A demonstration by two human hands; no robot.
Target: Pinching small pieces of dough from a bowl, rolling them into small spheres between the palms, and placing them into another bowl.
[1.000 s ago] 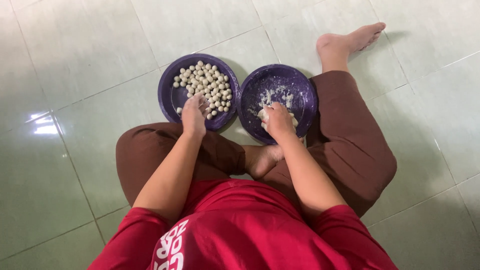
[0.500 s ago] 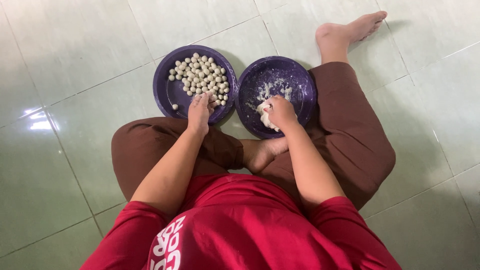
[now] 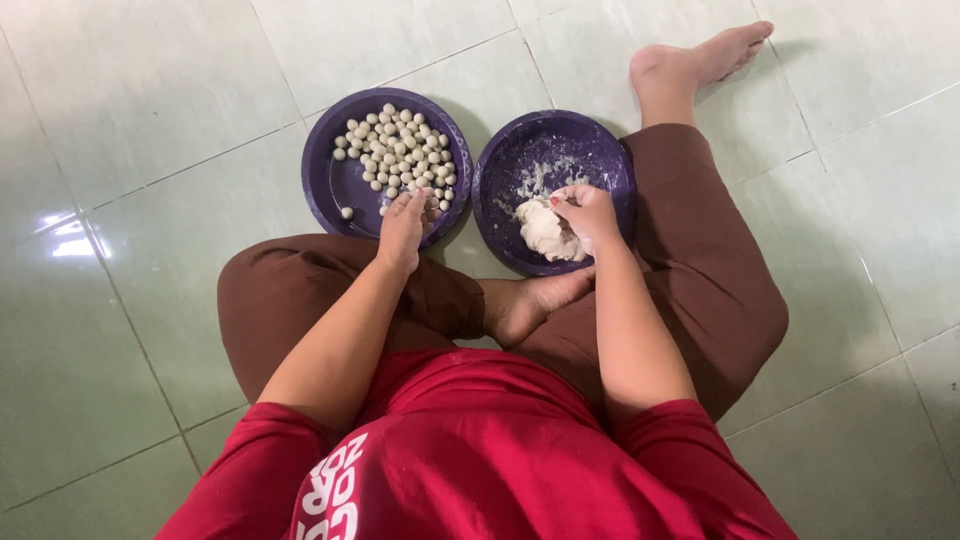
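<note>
dough (image 3: 546, 229), a pale off-white lump, is seen lying in the right-hand purple bowl (image 3: 600, 140), against the near wall, on a floury smeared bottom. it is gripped at its right edge by the right hand (image 3: 590, 213), whose fingers are curled onto the lump; whether a bit is being pinched off cannot be told. the lump is judged soft, pliable and somewhat sticky, light for its bulk, easily dented; it is best taken at an edge with the fingertips, where a small piece can be pulled away without lifting the whole mass.

small dough balls (image 3: 400, 148), round and pale, are heaped in the left-hand purple bowl (image 3: 325, 180), mostly toward its far and right part, with one ball apart near the front left. they are judged light, soft and easily squashed or stuck together. the left hand (image 3: 404, 227) is laid over the near rim of that bowl, fingers extended and close together, the tips just beside the nearest balls; nothing is seen held in it.

both bowls stand touching or nearly so on a pale green tiled floor (image 3: 150, 100), before the brown trousers (image 3: 700, 270) of the seated person.
</note>
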